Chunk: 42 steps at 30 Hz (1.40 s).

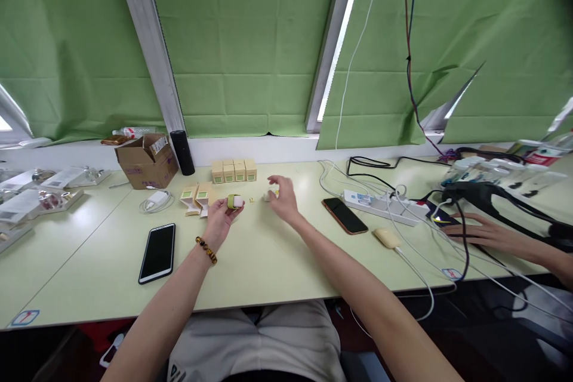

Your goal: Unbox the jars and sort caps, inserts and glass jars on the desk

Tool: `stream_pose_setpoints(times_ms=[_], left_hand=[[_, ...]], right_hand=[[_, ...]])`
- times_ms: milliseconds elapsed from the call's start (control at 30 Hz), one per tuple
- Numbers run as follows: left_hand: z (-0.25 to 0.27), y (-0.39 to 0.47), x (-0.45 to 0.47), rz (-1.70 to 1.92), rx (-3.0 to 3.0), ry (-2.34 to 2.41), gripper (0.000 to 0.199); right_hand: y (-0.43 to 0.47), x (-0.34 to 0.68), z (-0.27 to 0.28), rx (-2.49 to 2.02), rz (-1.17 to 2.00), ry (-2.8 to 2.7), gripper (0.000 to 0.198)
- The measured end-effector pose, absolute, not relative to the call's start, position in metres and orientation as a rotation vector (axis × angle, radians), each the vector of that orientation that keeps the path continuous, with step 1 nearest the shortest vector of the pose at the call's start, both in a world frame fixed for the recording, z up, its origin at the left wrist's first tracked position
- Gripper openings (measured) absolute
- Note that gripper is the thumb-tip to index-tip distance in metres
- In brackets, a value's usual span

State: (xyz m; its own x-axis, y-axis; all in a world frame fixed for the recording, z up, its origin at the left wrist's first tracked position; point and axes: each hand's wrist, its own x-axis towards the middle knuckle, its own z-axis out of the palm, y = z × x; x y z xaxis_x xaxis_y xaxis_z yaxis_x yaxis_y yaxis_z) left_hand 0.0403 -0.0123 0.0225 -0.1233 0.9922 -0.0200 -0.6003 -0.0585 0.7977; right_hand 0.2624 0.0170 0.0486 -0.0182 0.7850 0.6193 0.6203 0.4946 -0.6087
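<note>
My left hand, with a beaded bracelet on its wrist, is closed around a small green-and-white object whose kind I cannot make out. To the right of it, my right hand hovers low over the table with thumb and forefinger apart. By its fingertips lies a small whitish piece, partly hidden and slightly blurred. A tiny yellow piece rests on the table between the hands. Just beyond my left hand stand two small opened cardboard boxes. Several closed little boxes form a row behind.
A black phone lies left, near a coiled white charger, a carton and a black cylinder. Rightward are another phone, a power strip, loose cables and another person's hand.
</note>
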Motion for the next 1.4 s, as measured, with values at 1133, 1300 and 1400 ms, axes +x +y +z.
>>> stream_pose_setpoints(times_ms=[1133, 1300, 1400], left_hand=[[0.053, -0.054, 0.052, 1.744, 1.554, 0.866, 0.034], [0.045, -0.047, 0.051, 1.67, 1.991, 0.965, 0.045], [0.039, -0.042, 0.049, 1.663, 2.067, 0.99, 0.043]], right_hand=[[-0.04, 0.22, 0.03, -0.927, 0.472, -1.581, 0.04], [-0.04, 0.219, 0.029, -0.834, 0.494, -1.623, 0.038], [-0.038, 0.219, 0.028, -0.822, 0.518, -1.657, 0.04]])
